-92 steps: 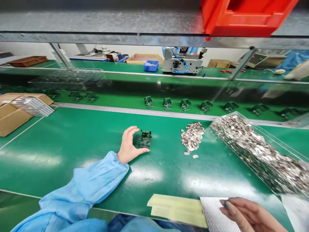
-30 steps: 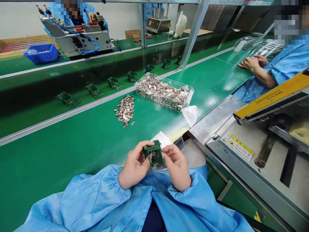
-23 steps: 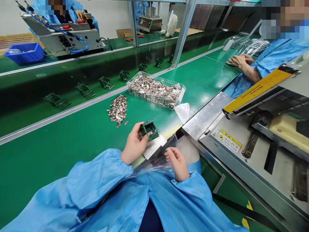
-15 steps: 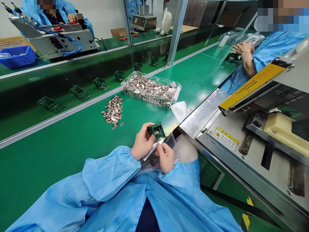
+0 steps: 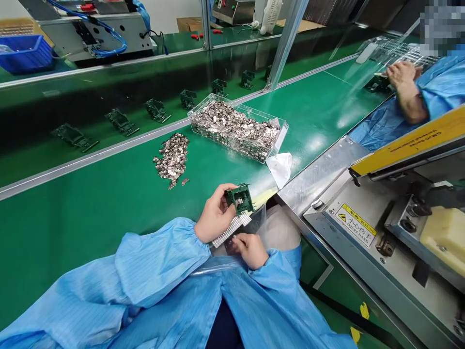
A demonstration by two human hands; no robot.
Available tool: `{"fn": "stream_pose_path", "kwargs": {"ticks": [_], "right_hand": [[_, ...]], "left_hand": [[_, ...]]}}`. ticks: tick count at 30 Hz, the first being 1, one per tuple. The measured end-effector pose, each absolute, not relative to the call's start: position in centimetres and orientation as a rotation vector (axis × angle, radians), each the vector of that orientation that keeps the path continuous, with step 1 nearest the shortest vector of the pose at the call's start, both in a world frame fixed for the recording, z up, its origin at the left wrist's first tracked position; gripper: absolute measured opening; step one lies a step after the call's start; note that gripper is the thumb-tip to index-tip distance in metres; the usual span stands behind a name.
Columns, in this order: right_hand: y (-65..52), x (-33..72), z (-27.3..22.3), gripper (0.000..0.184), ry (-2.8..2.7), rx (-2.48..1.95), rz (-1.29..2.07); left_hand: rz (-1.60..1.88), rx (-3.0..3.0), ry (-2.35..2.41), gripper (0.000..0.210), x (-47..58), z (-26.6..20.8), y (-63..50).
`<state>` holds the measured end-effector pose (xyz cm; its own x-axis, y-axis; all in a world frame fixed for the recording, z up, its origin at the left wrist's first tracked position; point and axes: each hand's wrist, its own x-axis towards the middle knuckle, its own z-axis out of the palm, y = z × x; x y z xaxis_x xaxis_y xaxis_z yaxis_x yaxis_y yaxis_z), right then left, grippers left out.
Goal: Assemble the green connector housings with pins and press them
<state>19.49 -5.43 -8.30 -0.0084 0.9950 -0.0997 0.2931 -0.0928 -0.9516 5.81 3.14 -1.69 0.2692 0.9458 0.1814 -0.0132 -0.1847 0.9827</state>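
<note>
Green plastic fixture sits pinched in your left hand, raised just above the near edge of the green bench, over a ribbed silver strip. Your right hand is lower, fingers curled on something small inside a clear plastic bag; what it grips is too small to tell. Loose metal clips lie beside a clear tray.
</note>
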Motion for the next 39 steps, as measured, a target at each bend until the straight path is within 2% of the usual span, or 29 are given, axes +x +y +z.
{"fn": "stream_pose_path", "kwargs": {"ticks": [4, 10, 14, 20, 25, 30, 33, 34, 37, 39], "right_hand": [[-5.9, 21.5, -4.0, 0.017, -1.387, -1.593, 1.055], [-4.7, 21.4, 2.1, 0.014, -1.346, -1.456, 0.759], [-3.3, 19.8, 2.4, 0.011, -1.368, -1.349, 0.540], [-2.9, 18.3, 1.5, 0.006, -1.330, -1.444, 0.386], [-2.7, 18.0, 0.8, 0.023, -1.149, -1.401, 0.527], [-3.2, 19.2, 0.8, 0.023, -1.086, -1.245, 0.880], [-4.2, 21.0, 2.3, 0.059, -1.374, -1.190, 0.841], [-4.7, 21.7, 3.0, 0.065, -1.494, -1.165, 0.805], [-6.9, 24.5, 5.2, 0.062, -1.704, -1.081, 0.729], [-9.3, 27.2, 6.1, 0.061, -1.681, -1.058, 0.730]], "left_hand": [[1.108, 1.405, 0.848, 0.033, 5.6, -1.3, 2.8], [1.040, 1.500, 0.861, 0.036, 5.2, -0.8, 1.8], [1.029, 1.591, 0.822, 0.032, 5.0, -0.8, 1.5], [1.029, 1.597, 0.775, 0.033, 5.1, -0.8, 0.9], [1.064, 1.653, 0.788, 0.031, 5.0, -1.1, 0.7], [1.010, 1.676, 0.825, 0.031, 4.5, -0.4, 1.1], [0.837, 1.664, 0.847, 0.032, 4.0, 1.6, 0.6], [0.760, 1.677, 0.822, 0.032, 3.9, 2.5, 0.3], [0.505, 1.731, 0.655, 0.035, 4.2, 5.8, -0.6], [0.341, 1.778, 0.500, 0.046, 5.5, 8.0, -0.1]]}}
